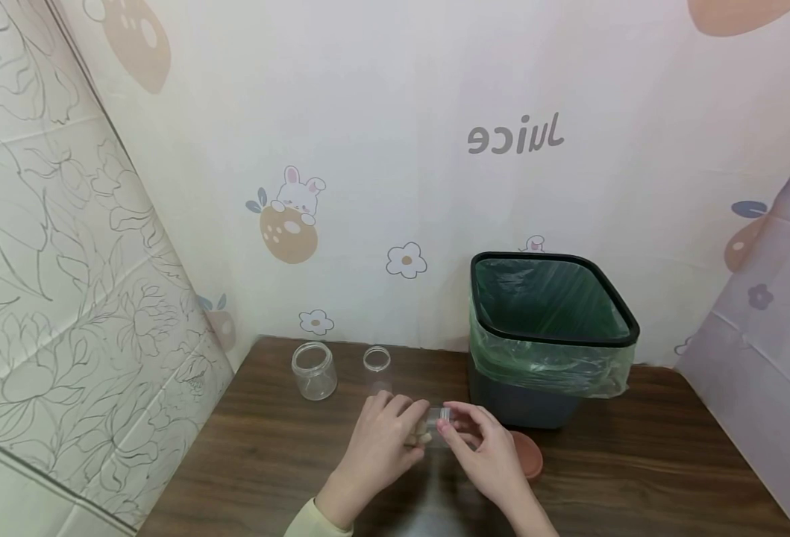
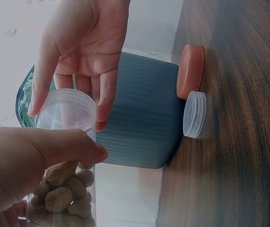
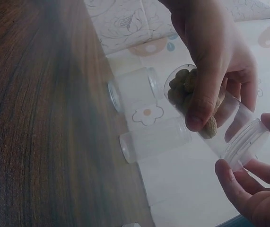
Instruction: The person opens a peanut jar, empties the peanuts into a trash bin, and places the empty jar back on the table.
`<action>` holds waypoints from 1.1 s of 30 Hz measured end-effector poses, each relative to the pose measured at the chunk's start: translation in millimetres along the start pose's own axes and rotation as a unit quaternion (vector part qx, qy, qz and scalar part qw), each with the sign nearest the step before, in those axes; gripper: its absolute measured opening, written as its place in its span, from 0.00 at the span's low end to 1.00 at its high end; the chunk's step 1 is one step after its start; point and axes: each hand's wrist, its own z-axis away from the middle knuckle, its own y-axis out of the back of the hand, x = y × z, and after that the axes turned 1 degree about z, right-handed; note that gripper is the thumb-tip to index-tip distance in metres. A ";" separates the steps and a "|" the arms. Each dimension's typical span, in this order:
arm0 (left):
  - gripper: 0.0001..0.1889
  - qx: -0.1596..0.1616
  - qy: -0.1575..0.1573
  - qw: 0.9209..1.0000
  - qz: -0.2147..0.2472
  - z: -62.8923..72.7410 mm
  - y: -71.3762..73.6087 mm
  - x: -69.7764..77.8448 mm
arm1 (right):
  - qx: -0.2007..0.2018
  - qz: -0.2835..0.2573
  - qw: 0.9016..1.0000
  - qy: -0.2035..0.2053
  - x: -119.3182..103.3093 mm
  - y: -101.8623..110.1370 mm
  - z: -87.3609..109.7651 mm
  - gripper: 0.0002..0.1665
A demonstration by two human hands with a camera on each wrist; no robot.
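Note:
A clear plastic jar (image 2: pixel 90 127) with unshelled peanuts (image 2: pixel 60 199) in its lower part is held between both hands, its threaded mouth uncovered. My left hand (image 1: pixel 384 440) grips the jar around its body, thumb across the side. At the mouth end, my right hand (image 1: pixel 485 447) holds the rim between thumb and fingertips. In the right wrist view the jar (image 3: pixel 229 118) is tilted, with the peanuts (image 3: pixel 182 90) towards its base. A translucent screw lid (image 2: pixel 195 114) stands on its edge on the table, beside an orange-brown round lid (image 2: pixel 190 71).
Two clear jars stand at the back left of the wooden table (image 1: pixel 233 462): a wide one (image 1: pixel 314 373) and a narrower one (image 1: pixel 377 362). A dark bin (image 1: pixel 522 399) with a green liner stands at the back right, near the right hand. A patterned cloth (image 1: pixel 381 186) hangs behind.

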 end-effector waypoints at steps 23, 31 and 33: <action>0.33 -0.056 0.021 0.996 0.063 -0.5 9.0 -1.0 | -0.069 0.004 0.980 0.186 8.0 15.5 -1.7 0.23; 0.32 -0.066 0.026 0.996 0.058 -1.2 8.9 -1.0 | -0.070 -0.001 0.979 0.192 8.4 15.1 -1.4 0.24; 0.32 -0.068 0.026 0.996 0.058 -1.2 8.4 -1.0 | -0.069 -0.002 0.979 0.194 8.5 15.2 -1.3 0.24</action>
